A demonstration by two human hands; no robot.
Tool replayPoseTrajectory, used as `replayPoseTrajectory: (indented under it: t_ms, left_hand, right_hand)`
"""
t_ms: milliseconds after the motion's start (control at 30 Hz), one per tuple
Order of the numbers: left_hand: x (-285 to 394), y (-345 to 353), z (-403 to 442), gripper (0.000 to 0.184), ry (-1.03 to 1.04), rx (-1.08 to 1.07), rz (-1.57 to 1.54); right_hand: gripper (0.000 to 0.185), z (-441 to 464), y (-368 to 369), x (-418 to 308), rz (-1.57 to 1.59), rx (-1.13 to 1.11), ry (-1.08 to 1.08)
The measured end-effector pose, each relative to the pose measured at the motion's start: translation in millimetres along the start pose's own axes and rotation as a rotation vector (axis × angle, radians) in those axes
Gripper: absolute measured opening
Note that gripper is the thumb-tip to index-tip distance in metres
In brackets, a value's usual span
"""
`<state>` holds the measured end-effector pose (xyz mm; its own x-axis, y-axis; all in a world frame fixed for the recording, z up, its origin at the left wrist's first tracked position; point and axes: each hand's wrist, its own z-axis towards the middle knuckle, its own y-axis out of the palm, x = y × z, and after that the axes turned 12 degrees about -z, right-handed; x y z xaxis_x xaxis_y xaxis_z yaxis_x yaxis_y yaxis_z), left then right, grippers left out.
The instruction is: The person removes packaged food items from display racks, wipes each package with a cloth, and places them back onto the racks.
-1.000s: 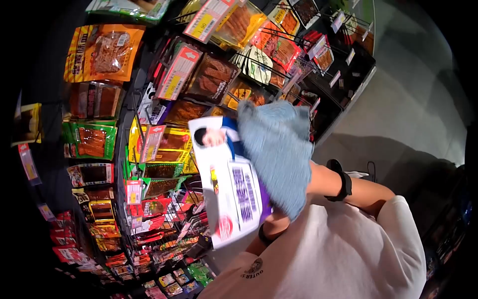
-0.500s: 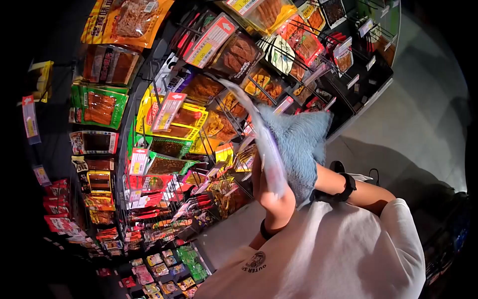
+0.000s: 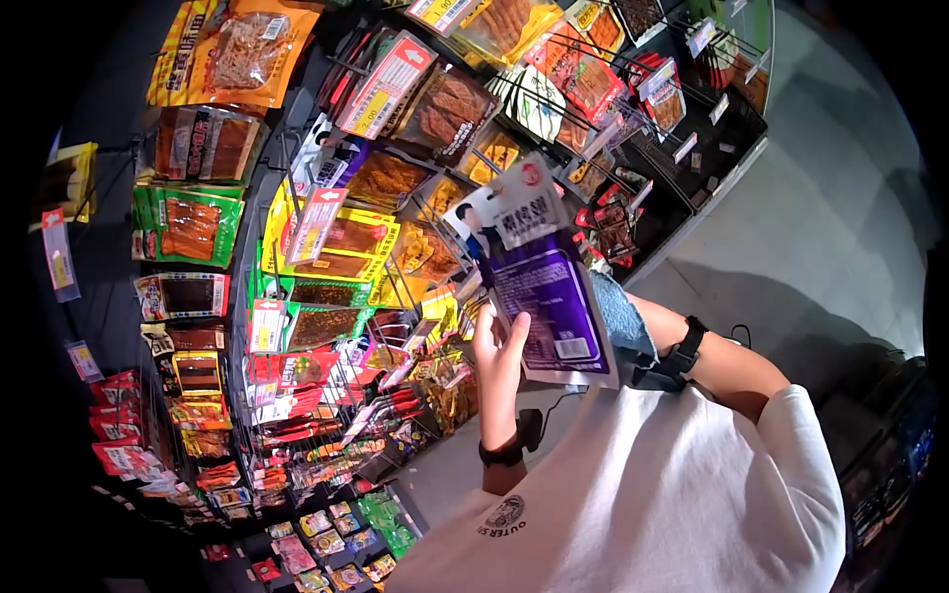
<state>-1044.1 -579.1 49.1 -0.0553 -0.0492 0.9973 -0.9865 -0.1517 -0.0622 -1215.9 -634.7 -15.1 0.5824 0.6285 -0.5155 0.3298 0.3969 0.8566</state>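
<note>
On the left, hanging packets (image 3: 445, 114) are lining the rack (image 3: 707, 186) in columns, with price tags (image 3: 386, 89) sitting in front of them, while the floor (image 3: 820, 237) is stretching away on the right. A loose packet (image 3: 549, 306) is standing out before the hanging ones, the left fingers (image 3: 484, 334) gripping its near left edge and the thumb lying over its face. Behind its right edge a cloth (image 3: 630, 321) is sitting, next to the right forearm (image 3: 736, 368), and the shirt (image 3: 672, 484) is spreading below both.
</note>
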Motion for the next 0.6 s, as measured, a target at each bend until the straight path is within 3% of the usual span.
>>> replayPoseTrajectory:
  t_ms: [100, 167, 233, 267, 333, 433, 533, 600]
  left_hand:
    - [-5.1, 5.4, -1.7, 0.014, 0.018, 0.033, -0.167]
    - [-14.5, 2.8, -4.9, 0.015, 0.05, 0.171, -0.212]
    - [-23.1, -3.5, -5.2, 0.013, 0.106, 0.224, -0.243]
    - [-23.4, -5.9, -6.1, 0.012, 0.126, 0.267, -0.264]
    - [-22.0, -6.0, -0.5, 0.008, 0.143, 0.32, -0.385]
    - [-11.1, -1.0, -1.4, 0.011, 0.077, 0.314, -0.47]
    - [-20.5, -1.8, -3.3, 0.008, 0.13, 0.214, -0.223]
    - [-14.3, 10.9, -0.5, 0.019, 0.129, 0.209, -0.343]
  right_hand:
    - [0.054, -9.4, -12.9, 5.5, 0.071, 0.026, 0.019]
    - [0.054, -12.2, -14.5, 8.1, 0.06, 0.096, -0.004]
    - [0.046, -15.0, 14.1, -19.8, -0.121, 0.236, -0.125]
    - [0.04, 2.0, 18.3, -27.1, -0.039, 0.4, -0.013]
    - [0.032, 3.2, 20.8, -39.9, -0.07, 0.376, -0.356]
    - [0.036, -3.6, 37.7, -63.9, 0.033, 0.342, -0.449]
    - [0.038, 6.0, -3.1, -27.6, -0.927, 0.387, -0.503]
    - [0.046, 8.7, 22.0, -17.8, -1.171, 0.265, -0.622]
